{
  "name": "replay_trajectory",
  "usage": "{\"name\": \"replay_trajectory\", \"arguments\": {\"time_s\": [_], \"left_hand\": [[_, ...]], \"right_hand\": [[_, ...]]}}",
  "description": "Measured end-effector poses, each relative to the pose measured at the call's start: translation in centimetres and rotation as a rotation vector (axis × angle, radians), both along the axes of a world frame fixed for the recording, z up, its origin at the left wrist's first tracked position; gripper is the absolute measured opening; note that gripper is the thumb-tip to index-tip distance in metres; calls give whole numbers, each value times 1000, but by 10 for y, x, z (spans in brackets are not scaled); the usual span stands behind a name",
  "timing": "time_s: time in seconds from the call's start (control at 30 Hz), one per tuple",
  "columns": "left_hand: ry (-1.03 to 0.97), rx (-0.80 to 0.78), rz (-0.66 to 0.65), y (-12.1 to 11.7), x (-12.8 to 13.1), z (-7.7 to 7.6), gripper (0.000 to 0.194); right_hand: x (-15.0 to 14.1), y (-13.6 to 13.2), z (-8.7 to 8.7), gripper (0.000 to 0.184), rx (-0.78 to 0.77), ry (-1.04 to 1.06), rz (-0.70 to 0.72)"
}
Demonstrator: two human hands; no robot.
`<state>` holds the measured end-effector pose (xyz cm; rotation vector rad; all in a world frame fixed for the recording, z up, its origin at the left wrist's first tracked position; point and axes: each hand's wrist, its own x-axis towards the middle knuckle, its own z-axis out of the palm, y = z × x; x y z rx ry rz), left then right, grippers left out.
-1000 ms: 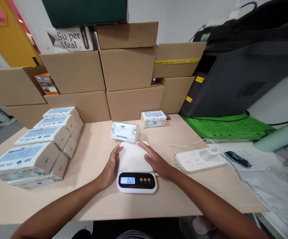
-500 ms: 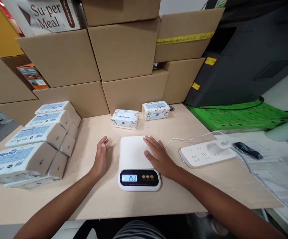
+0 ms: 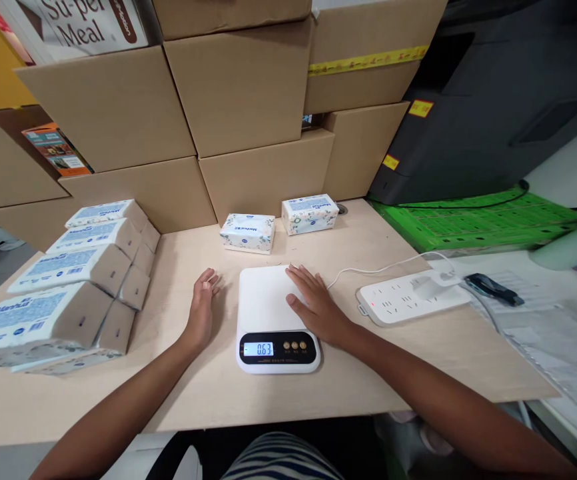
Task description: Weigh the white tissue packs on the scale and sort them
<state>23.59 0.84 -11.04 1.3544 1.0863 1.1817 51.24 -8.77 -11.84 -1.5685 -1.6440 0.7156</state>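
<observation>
A white digital scale (image 3: 268,300) lies on the table before me, its lit display reading about 0.63. My right hand (image 3: 321,310) rests along the scale's right side, fingers stretched out over the edge of its top, holding nothing. To the left of the scale, my left hand (image 3: 202,310) stands on its side on the table, apart from the scale, with its fingers loosely curved and nothing in them. Beyond the scale are two tissue packs, one in the middle (image 3: 247,233) and another to its right (image 3: 310,214).
Tissue packs (image 3: 51,317) are stacked in rows at the left. Cardboard boxes (image 3: 248,93) form a wall at the back. A white power strip (image 3: 413,298) with a plugged-in charger lies at the right, near a green crate (image 3: 448,223) and a dark machine (image 3: 493,113).
The display has dropped from about 2.53 to about 0.63. Both hands keep nearly the same places beside the scale; the view has shifted slightly.
</observation>
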Motion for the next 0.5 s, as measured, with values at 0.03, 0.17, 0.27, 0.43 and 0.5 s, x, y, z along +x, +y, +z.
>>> {"name": "replay_trajectory", "arguments": {"time_s": [0.03,0.17,0.27,0.43,0.5], "left_hand": [[7,10,10,4,0,-2,80],[64,27,178,49,12,-6,62],[62,31,285,102,36,0,60],[31,77,136,156,71,23,54],[27,99,31,157,74,30,52]], "right_hand": [[0,0,1,90,3,11,-14],[-6,24,13,92,29,144,-127],[-17,74,33,93,-47,271,-231],[-36,161,68,87,-48,345,-340],[-40,173,81,85,-25,391,-353]]}}
